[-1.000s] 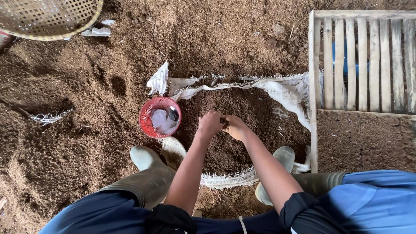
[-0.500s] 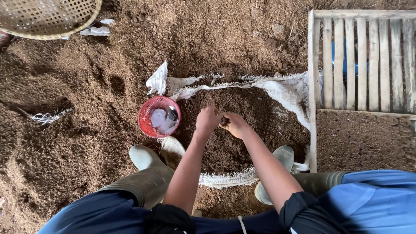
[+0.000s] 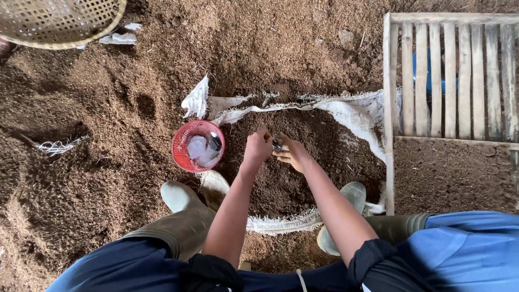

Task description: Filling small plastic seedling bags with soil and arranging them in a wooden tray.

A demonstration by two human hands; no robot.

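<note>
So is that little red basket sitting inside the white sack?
No, the red basket sits on the loose brown ground just left of the white sack.

An open white woven sack [image 3: 351,116], frayed at its edges and holding dark soil, lies spread on the ground between the boots.

Woven frayed sack [image 3: 357,116]; slatted wood crate [image 3: 454,75]; crumbly soil [image 3: 303,178].

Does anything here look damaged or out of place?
Yes. The white sack under the soil heap is torn, with frayed edges. Loose scraps of similar white material lie beside the woven basket. Nothing else stands out.
</note>
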